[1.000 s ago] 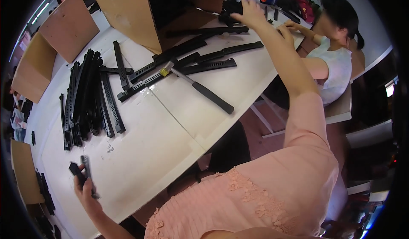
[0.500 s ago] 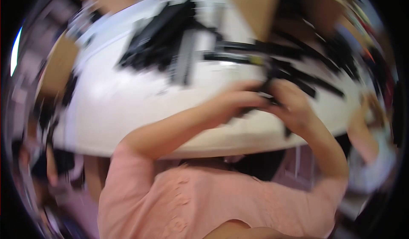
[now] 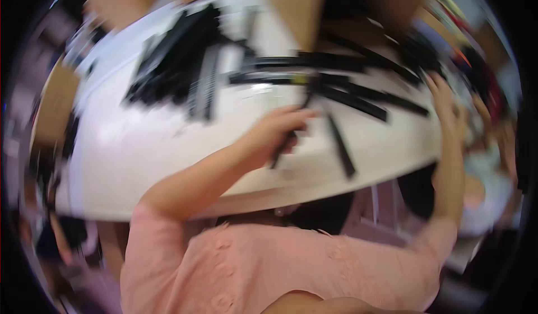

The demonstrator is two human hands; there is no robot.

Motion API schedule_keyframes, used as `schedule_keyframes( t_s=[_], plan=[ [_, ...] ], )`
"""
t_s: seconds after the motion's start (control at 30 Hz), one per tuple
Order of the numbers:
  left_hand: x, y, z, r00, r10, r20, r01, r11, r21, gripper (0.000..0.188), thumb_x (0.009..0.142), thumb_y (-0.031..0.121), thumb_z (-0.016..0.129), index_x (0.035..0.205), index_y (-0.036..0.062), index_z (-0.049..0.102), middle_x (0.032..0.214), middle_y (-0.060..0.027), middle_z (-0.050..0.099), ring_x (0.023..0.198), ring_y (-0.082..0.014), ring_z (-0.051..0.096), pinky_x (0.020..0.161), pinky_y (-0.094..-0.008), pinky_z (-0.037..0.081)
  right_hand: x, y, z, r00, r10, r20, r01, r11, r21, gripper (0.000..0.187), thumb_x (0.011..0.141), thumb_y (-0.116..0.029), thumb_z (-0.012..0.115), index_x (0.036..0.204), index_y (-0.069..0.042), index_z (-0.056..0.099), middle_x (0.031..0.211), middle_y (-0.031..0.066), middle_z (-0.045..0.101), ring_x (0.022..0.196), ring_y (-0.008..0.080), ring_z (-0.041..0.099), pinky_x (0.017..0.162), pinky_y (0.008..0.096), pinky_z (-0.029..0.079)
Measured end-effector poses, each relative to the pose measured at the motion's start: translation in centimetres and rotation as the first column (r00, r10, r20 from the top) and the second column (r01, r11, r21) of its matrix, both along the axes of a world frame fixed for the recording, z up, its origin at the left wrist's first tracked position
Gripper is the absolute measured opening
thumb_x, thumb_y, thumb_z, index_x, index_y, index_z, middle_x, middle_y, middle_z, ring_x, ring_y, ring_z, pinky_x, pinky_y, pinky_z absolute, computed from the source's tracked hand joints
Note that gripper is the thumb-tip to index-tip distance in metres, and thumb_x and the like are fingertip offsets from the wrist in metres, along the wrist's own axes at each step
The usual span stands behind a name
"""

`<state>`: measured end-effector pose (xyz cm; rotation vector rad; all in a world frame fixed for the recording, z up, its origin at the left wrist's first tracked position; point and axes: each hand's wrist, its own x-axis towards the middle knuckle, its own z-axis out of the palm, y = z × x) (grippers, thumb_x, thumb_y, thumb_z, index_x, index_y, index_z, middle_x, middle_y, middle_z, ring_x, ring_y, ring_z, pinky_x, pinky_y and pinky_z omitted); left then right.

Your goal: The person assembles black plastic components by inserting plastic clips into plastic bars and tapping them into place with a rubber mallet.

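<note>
Over the middle of the white table, my left hand [image 3: 280, 132] is closed round a slim black strip [image 3: 307, 96] that sticks out above and below the fist; blur hides its exact kind. Just right of it, another black strip [image 3: 339, 146] slants toward the table's near edge. My right hand [image 3: 441, 92] is stretched far to the right, near a heap of black pieces [image 3: 421, 53]; its fingers are smeared by motion. Several long black strips [image 3: 358, 102] lie between the two hands, across the table.
At the left of the white table [image 3: 157, 163] lies a stack of black strips [image 3: 174, 59], with grey ridged strips [image 3: 204, 84] beside it. Cardboard boxes [image 3: 288, 8] stand along the far side. Another person [image 3: 487, 163] is close by at the right.
My hands, together around a black piece before, are now apart. The right hand has swung out to the right; the left keeps a black strip. The whole view has shifted somewhat.
</note>
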<state>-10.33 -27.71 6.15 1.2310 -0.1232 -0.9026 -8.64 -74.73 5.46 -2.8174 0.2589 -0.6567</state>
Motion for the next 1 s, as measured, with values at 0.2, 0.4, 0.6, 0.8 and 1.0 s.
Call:
schedule_keyframes(
  t_s=[0.2, 0.4, 0.6, 0.8, 1.0],
  plan=[
    [-0.3, -2.4, 0.1, 0.989, 0.129, -0.067, -0.139, 0.974, -0.181, 0.037, 0.087, 0.031, 0.055, 0.112, 0.0048, 0.050, 0.076, -0.0004, 0.052, 0.055, -0.0079, 0.044, 0.048, -0.0220, 0.034, 3.1, -3.6, 2.0, 0.820, -0.116, 0.561, 0.255, 0.951, -0.176, 0.048, 0.086, -0.040, 0.053, 0.113, -0.001, 0.056, 0.106, 0.0202, 0.059, 0.100, 0.0366, 0.053, 0.088, 0.0405, 0.042],
    [-0.1, -6.0, 1.7, 0.950, 0.301, -0.083, -0.296, 0.786, -0.543, 0.026, 0.092, 0.027, 0.047, 0.109, 0.0066, 0.049, 0.078, -0.0012, 0.049, 0.063, -0.0104, 0.042, 0.055, -0.0238, 0.034, -5.8, 21.2, 2.1, 0.799, 0.573, 0.181, -0.522, 0.512, 0.682, 0.067, 0.080, -0.029, 0.067, 0.130, 0.002, 0.035, 0.116, 0.0172, 0.051, 0.102, 0.0243, 0.055, 0.088, 0.0311, 0.044],
    [-1.0, -9.9, 3.7, 0.899, 0.435, -0.049, -0.409, 0.794, -0.450, 0.029, 0.093, 0.028, 0.046, 0.113, 0.0070, 0.050, 0.081, -0.0025, 0.055, 0.071, -0.0127, 0.049, 0.065, -0.0240, 0.040, -9.8, 24.9, 1.4, 0.793, 0.565, 0.227, -0.505, 0.403, 0.763, 0.067, 0.086, -0.022, 0.060, 0.137, 0.000, 0.024, 0.113, 0.0131, 0.051, 0.095, 0.0205, 0.052, 0.087, 0.0282, 0.042],
    [-0.1, -10.4, 0.8, 0.465, -0.045, 0.884, -0.149, 0.980, 0.129, 0.030, 0.086, 0.008, 0.053, 0.113, -0.0040, 0.048, 0.098, -0.0165, 0.058, 0.090, -0.0243, 0.057, 0.080, -0.0314, 0.044, -10.4, 21.8, 2.3, 0.891, 0.316, 0.324, -0.420, 0.307, 0.854, 0.059, 0.080, -0.024, 0.070, 0.127, -0.005, 0.040, 0.084, -0.0034, 0.051, 0.075, 0.0031, 0.047, 0.062, 0.0172, 0.038],
    [-4.3, -11.1, 0.4, 0.288, -0.363, 0.886, 0.053, 0.930, 0.363, 0.067, 0.079, 0.014, 0.064, 0.133, -0.0022, 0.027, 0.115, -0.0227, 0.043, 0.103, -0.0377, 0.047, 0.086, -0.0375, 0.042, -8.8, 19.4, 2.0, 0.981, 0.152, 0.118, -0.129, 0.064, 0.990, 0.028, 0.072, -0.019, 0.074, 0.094, -0.007, 0.061, 0.079, 0.0006, 0.060, 0.071, 0.0099, 0.056, 0.062, 0.0244, 0.046]
  ],
)
